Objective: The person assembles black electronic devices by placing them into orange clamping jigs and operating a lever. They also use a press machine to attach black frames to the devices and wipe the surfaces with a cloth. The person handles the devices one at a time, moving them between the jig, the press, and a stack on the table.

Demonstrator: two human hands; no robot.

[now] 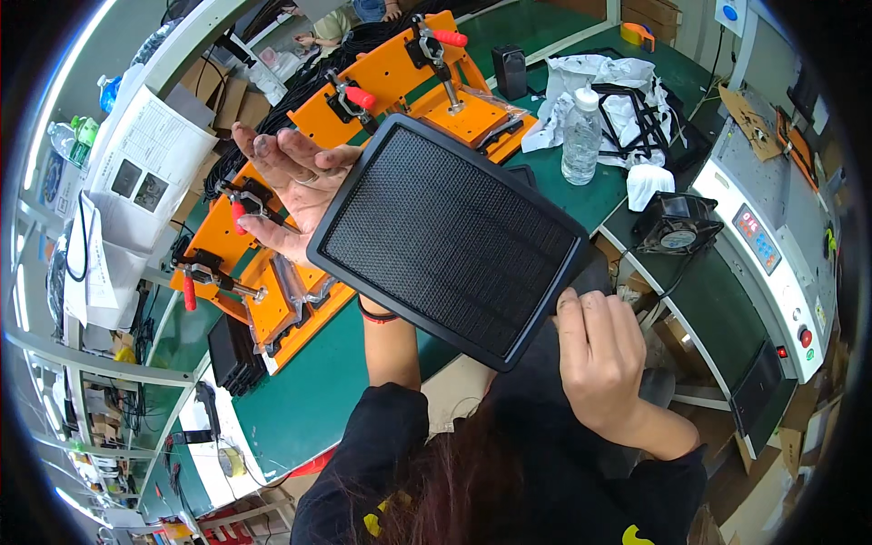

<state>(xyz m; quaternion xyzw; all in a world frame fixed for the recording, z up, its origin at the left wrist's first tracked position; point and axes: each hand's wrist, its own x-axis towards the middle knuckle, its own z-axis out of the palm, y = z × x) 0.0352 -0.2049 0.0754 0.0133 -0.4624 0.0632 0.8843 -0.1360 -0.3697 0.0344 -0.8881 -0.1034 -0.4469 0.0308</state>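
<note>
A black rectangular panel (445, 236) with a woven mesh face and a raised rim is held up tilted in front of me. My left hand (295, 186) is at its upper left edge, palm showing and fingers spread, with part of the hand hidden behind the panel. The fingertips look dark with smudges. My right hand (604, 359) is closed at the panel's lower right corner, thumb and forefinger pinching the rim. Behind the panel stand orange clamping fixtures (318, 118) with red-handled toggle clamps, on a green table (309, 400).
A clear bottle (581, 136) stands beside black frames (640, 118) on white wrapping. To the right are a small black fan (677, 222) and a machine with a control panel (758, 241). Stacked black pieces (236, 354) lie at the left; papers (150, 173) hang beyond.
</note>
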